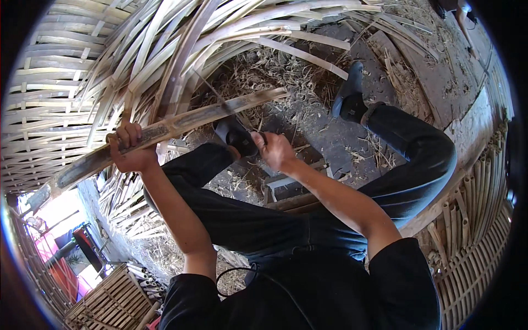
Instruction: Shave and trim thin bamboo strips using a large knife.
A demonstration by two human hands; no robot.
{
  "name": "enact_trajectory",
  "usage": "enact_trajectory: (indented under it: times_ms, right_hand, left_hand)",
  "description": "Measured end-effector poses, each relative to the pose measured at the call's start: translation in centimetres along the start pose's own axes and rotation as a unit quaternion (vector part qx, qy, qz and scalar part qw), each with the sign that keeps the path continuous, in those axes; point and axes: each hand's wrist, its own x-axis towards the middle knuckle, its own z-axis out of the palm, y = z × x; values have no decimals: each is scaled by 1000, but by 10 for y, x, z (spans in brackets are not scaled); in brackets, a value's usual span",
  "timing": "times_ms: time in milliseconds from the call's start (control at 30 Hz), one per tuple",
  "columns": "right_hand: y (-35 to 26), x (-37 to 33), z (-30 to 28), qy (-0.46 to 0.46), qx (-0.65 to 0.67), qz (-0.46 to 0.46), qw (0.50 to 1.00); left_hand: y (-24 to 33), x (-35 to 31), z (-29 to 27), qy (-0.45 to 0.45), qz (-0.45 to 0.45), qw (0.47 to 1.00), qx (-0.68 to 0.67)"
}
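Observation:
My left hand (pixel 131 146) is wrapped round a long split bamboo piece (pixel 187 122), its fingers over the upper edge. The bamboo slants from the lower left up to the right across my left shin. My right hand (pixel 275 149) is closed, in front of my lap, round the handle end of a knife (pixel 212 88). The knife's thin dark blade runs up and left from the hand and crosses the bamboo; the handle is mostly hidden by the fingers. I am seated, knees apart.
A heap of split bamboo strips (pixel 181 49) lies beyond my left hand, beside a woven bamboo panel (pixel 49 99). Shavings litter the floor (pixel 308 121). Bamboo poles (pixel 473 203) stand at the right, and a slatted crate (pixel 110 300) sits at the lower left.

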Motion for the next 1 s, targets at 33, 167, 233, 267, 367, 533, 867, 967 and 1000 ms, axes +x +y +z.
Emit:
enact_trajectory:
  times_ms: [33,167,233,267,367,533,867,967,1000]
  right_hand:
    - [5,0,-3,6,3,4,1000]
    - [44,11,-1,30,-59,10,998]
    - [42,11,6,42,-74,3,996]
    - [36,9,8,50,-89,-4,995]
    - [15,-8,12,44,-58,-1,997]
    - [-17,-44,1,13,-82,-64,994]
    - [21,-27,1,15,-76,-2,997]
    - [-8,-44,-2,26,-83,-40,995]
    - [-14,-55,-3,27,-89,-90,992]
  left_hand:
    - [2,-1,-7,-28,-11,999,-25]
    - [3,-5,-12,-62,-22,995,-71]
    - [0,-5,-16,-37,-20,997,-69]
    - [0,-6,-21,-38,-16,997,-69]
    - [0,-7,-33,-74,-27,993,-85]
    - [9,-11,-10,-72,-27,993,-84]
    - [-1,-7,-30,-9,-21,997,-73]
    - [3,-9,-19,-20,-27,996,-86]
    - [6,-11,-12,-7,-26,996,-84]
